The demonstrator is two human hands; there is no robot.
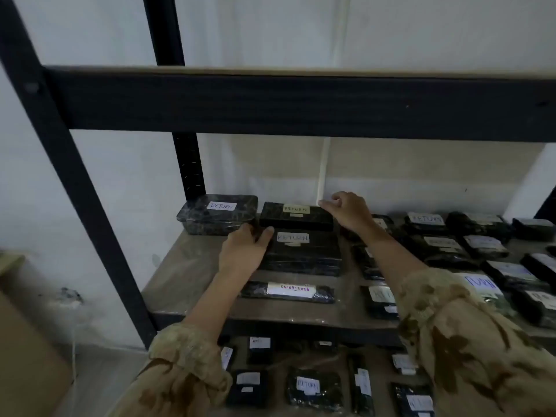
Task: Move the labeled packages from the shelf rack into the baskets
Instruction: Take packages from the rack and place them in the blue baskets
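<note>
Currently | I log left hand and right hand gripping top RETURN box | many packages left shelved, baskets unseen

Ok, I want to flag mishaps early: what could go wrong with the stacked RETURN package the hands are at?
The top RETURN package lies on a lower RETURN package, and the left hand sits where their left ends meet, so the lower one might get dragged. The right hand reaches only the right corner; the package could tilt. A high lift could knock the beam above.
</note>
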